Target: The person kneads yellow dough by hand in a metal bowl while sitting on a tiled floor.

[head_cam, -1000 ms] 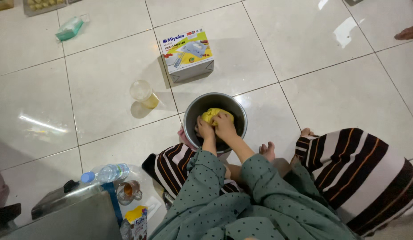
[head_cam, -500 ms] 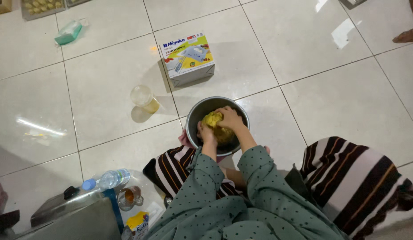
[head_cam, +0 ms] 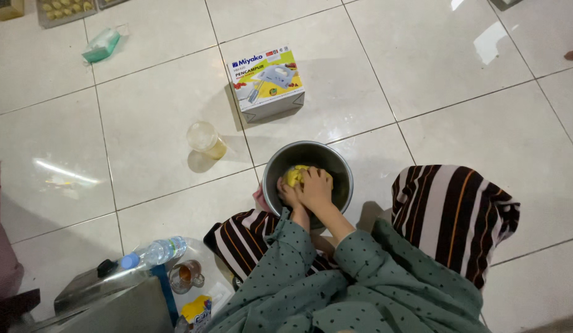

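a lump of yellow dough (head_cam: 294, 175) is pressed inside a round metal bowl (head_cam: 335, 166) on the tiled floor (head_cam: 144, 148) by the left hand (head_cam: 287, 192) and right hand (head_cam: 315, 188), both clenched on it, with a plastic cup (head_cam: 205, 139) and a printed box (head_cam: 266, 82) set nearby.

Both hands, left hand (head_cam: 288, 192) and right hand (head_cam: 315, 188), are pressed together side by side, forearms reaching forward, fingers curled downward.

floor (head_cam: 471, 105): glossy white tiles | grey grout | bright light glare
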